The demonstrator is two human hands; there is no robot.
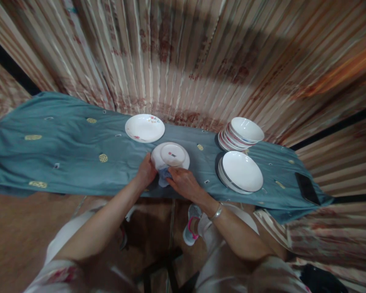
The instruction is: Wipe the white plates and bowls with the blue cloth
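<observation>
A white bowl-like dish is turned so its underside, with a small red and dark mark, faces up towards me. My left hand is closed on the dish's left edge. A bluish cloth is bunched in my right hand, which presses it against the dish's near side. Just behind the dish lies a white plate with red and blue flower decoration. Whether the dish touches the table is hard to tell.
On the right stand a stack of bowls and, nearer, a stack of plates. A black phone lies at the far right. The narrow table has a teal cloth; a pleated curtain hangs right behind it.
</observation>
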